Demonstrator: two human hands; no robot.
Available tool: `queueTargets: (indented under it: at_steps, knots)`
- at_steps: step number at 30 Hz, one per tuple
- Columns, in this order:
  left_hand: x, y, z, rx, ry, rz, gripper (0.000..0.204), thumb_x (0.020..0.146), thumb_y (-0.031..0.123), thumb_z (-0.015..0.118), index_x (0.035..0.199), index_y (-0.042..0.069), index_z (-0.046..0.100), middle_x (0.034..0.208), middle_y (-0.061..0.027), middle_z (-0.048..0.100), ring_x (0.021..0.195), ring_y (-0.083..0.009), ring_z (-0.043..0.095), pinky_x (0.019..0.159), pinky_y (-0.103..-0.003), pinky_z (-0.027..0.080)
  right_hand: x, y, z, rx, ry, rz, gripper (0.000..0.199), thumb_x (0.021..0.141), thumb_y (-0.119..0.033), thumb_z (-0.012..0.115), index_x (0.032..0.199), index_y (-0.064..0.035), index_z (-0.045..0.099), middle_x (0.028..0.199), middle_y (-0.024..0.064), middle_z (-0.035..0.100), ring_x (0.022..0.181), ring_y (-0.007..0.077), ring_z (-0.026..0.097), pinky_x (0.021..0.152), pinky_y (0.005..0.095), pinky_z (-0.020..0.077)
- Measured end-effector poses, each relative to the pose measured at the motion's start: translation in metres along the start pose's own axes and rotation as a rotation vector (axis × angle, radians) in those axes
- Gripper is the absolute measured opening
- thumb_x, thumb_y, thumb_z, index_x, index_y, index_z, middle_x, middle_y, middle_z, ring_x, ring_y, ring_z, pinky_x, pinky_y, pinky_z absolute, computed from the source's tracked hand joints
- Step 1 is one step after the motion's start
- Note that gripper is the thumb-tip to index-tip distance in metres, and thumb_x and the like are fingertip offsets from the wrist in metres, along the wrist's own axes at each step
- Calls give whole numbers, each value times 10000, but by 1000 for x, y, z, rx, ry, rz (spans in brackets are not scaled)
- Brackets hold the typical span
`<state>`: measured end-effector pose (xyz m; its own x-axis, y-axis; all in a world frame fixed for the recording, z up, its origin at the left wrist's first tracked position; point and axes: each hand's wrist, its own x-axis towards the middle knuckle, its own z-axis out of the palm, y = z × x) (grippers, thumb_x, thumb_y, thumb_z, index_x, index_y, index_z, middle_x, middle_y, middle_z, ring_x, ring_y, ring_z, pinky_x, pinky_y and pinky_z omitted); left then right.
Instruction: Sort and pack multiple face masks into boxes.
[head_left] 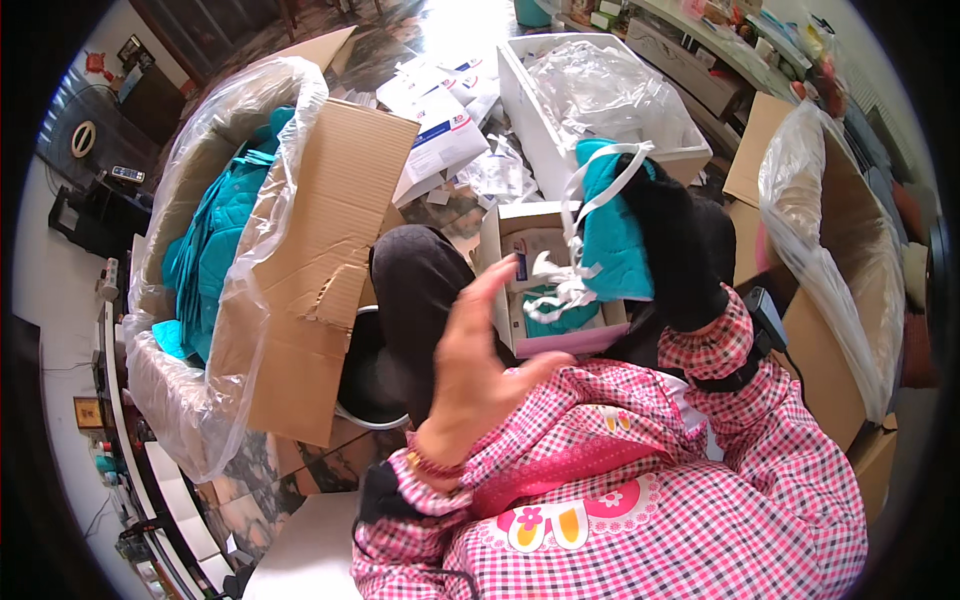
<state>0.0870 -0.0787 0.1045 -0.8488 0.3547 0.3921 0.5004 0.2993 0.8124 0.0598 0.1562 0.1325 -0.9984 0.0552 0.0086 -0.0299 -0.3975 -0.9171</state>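
At the left of the frame stands a big cardboard box [330, 260], plastic-lined and full of teal garments [205, 250]. Lower centre, the left hand [480, 365] is spread wide, holding nothing. Right of centre, the right hand [675, 255], in a black glove, grasps a teal cloth piece [608, 240] with white straps above a small open box [550, 290]. It looks soft, light and floppy, best held by its body. The gloved fingers are hidden.

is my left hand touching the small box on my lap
Apart. The head view shows the left hand raised and open, slightly blurred, over the dark trouser leg, with a strip of dark fabric between its fingertips and the small box.
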Motion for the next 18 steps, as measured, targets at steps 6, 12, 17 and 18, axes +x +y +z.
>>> queueTargets:
  at_steps: [6, 12, 17, 18]
  knots:
    - [0, -24, 54, -89, -197, -22, 367, 904, 193, 691, 1163, -8, 526, 911, -156, 624, 847, -322, 637, 755, -385, 510, -1, -9, 4, -159, -35, -90, 387, 995, -365, 535, 1262, -87, 573, 1045, 78, 662, 891, 188, 672, 721, 338, 567]
    - [-45, -15, 36, -422, -315, -261, 257, 1051, 157, 455, 907, -25, 566, 677, -53, 560, 612, -138, 597, 612, -267, 487, 27, -37, -85, -205, 47, -128, 458, 979, -365, 564, 1297, -37, 551, 1107, 130, 649, 955, 252, 671, 819, 406, 576]
    - [-58, -21, 25, -609, -367, -466, 215, 1043, 137, 473, 976, -7, 618, 621, -26, 546, 553, -85, 557, 568, -253, 463, 27, -25, -88, -422, 163, -290, 467, 987, -325, 562, 1356, -44, 508, 1159, 99, 648, 1023, 206, 661, 927, 362, 540]
    - [-57, -21, 22, -613, -371, -455, 194, 1038, 114, 466, 1026, -6, 618, 615, -23, 538, 555, -85, 555, 572, -249, 465, 24, -23, -86, -332, 173, -273, 467, 987, -327, 561, 1352, -39, 512, 1161, 100, 648, 1036, 202, 656, 933, 358, 535]
